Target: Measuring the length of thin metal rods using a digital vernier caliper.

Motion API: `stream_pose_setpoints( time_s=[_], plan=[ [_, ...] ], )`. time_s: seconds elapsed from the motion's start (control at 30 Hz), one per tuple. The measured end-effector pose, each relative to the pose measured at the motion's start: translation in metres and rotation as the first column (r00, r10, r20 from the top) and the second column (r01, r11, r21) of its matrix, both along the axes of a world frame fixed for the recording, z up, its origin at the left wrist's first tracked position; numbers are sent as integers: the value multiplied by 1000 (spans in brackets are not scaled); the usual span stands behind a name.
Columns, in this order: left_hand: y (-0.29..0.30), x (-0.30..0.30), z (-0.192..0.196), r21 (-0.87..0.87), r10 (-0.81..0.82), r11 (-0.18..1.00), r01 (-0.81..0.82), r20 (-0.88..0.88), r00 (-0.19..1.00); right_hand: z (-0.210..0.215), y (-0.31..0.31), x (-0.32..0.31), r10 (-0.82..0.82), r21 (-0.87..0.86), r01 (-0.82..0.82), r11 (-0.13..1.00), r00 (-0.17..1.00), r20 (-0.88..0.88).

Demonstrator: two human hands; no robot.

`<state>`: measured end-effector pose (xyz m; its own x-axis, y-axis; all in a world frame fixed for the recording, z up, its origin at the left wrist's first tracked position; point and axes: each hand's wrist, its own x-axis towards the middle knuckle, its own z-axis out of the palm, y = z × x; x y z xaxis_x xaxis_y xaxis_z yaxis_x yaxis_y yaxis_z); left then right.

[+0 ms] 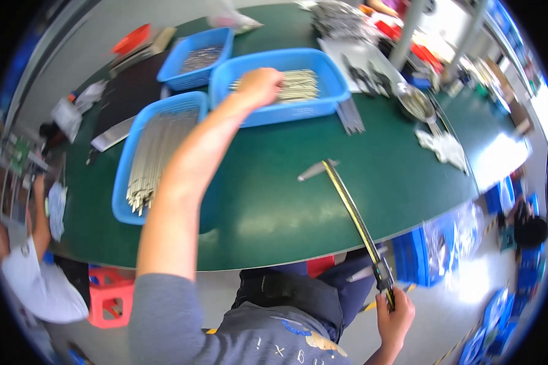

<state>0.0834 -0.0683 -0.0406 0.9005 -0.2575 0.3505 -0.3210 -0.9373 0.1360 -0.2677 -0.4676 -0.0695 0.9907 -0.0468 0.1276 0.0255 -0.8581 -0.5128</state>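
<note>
My left arm stretches forward across a green table (268, 207) to the wide blue basket (295, 112). Inside it, my left hand (260, 87) is closed at a pile of short, thin metal strips (299, 86); its fingertips are hidden, so whatever it grips does not show. Down at the right, beyond the table's near edge, my right hand (396, 313) grips a long vernier caliper (354, 214) by its sliding end. The beam slants up to the left over the table, and its far jaw (313, 171) points left.
Long metal strips (164, 143) fill a blue basket (121, 182) at the left. Behind it stands a smaller blue basket (192, 79) of small parts. A metal ladle (415, 104), a white cloth (442, 147) and a tray of tools (365, 56) lie at the right. A co-worker (39, 277) sits at the left.
</note>
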Motion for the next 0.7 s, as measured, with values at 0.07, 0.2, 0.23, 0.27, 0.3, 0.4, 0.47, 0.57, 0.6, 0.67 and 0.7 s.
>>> stream_pose_setpoints(
  time_s=[0.07, 0.2, 0.23, 0.27, 0.3, 0.4, 0.47, 0.57, 0.6, 0.67, 0.7],
  plan=[
    [-4, 6, -5, -82, 66, 994, -73, -87, 994, -3, -2, -4, -72, 36, 73, 997, 997, -40],
    [34, -25, 22, -38, 160, 987, -158, 53, 986, 3, -5, -2, -12, -69, 10, 998, 1000, -24],
    [53, -37, 29, -33, 294, 956, -292, 79, 953, 3, -6, -2, -45, -51, 42, 998, 998, -41],
    [73, -48, 36, 5, 501, 865, -502, 50, 864, 2, -6, -2, -81, -34, 79, 996, 995, -63],
    [84, -68, 52, 115, 639, 766, -632, -38, 768, 1, -7, -1, -67, -44, 65, 997, 997, -46],
    [124, -127, 67, 363, 844, 534, -763, -184, 504, 4, -8, 4, -42, -34, 40, 999, 999, -34],
    [153, -143, 46, 428, 826, 545, -721, -129, 548, 6, -8, 6, -60, -38, 57, 998, 994, -90],
    [164, -147, 38, 165, 776, 536, -828, -481, 407, 2, -11, 6, -80, -19, 78, 997, 989, -122],
    [166, -148, 35, 169, 773, 543, -823, -484, 410, -4, -14, 6, -71, 31, 74, 997, 994, -84],
    [165, -147, 33, 0, 717, 561, -828, -500, 486, -6, -15, 2, -79, 80, 83, 993, 996, -50],
    [167, -149, 33, 4, 710, 572, -820, -504, 493, -4, -12, 3, -54, 72, 55, 996, 998, -14]
  ],
)
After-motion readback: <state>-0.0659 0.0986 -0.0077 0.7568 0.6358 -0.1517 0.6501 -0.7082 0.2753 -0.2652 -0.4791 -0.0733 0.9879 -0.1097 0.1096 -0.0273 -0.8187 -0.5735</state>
